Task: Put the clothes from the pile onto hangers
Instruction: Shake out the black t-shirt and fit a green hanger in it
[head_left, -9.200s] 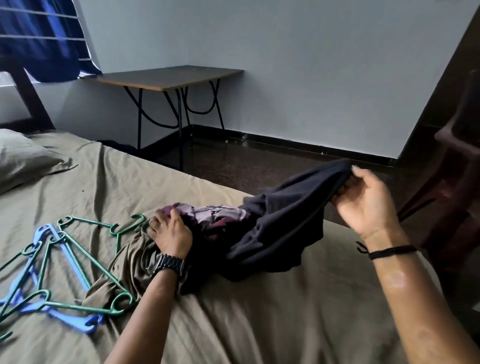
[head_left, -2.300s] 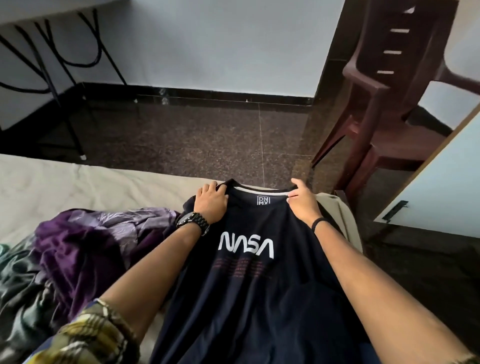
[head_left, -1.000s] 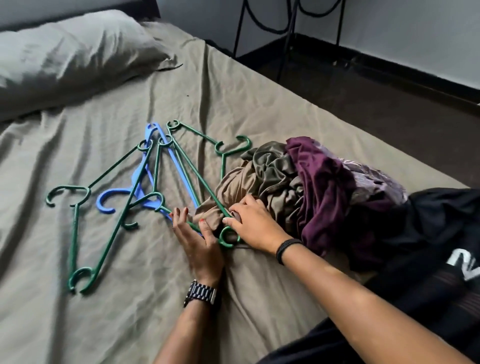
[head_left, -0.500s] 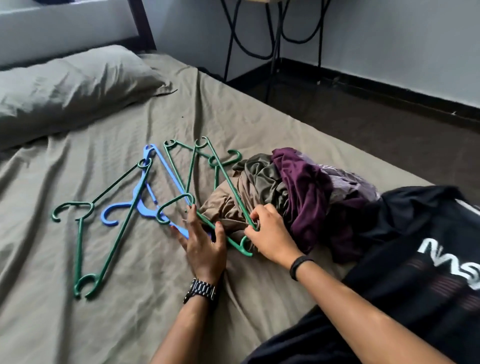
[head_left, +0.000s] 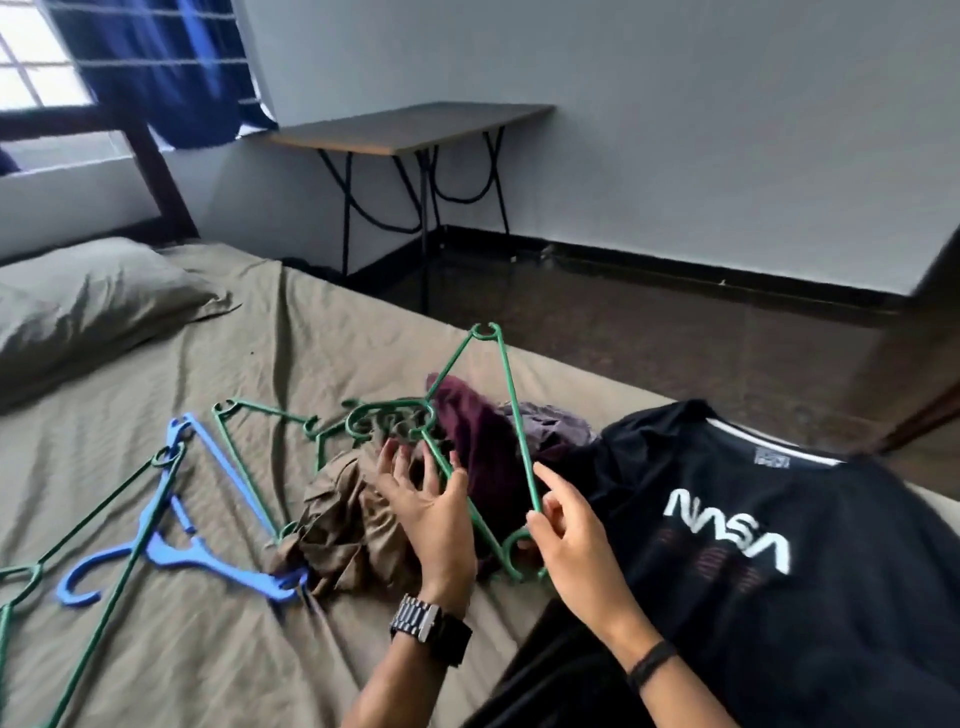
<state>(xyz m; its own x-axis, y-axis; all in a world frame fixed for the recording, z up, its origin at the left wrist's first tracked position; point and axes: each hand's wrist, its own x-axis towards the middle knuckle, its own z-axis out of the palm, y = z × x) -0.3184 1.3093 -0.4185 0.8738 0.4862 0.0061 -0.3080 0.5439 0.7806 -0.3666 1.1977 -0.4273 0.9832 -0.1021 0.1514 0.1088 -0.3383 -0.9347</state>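
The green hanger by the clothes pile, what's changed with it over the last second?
The green hanger, flat on the bed a second ago, is now lifted and tilted up over the clothes pile. The right hand pinches its lower end; the left hand touches its other arm with spread fingers. The blue hanger and NASA shirt stay put.

Both forearms are bare, with no sleeves showing. The left hand (head_left: 434, 512) has a chunky metal-link wristwatch (head_left: 430, 625) with a dark case on its wrist. The right hand (head_left: 574, 543) has a thin black band (head_left: 650, 661) round its wrist.
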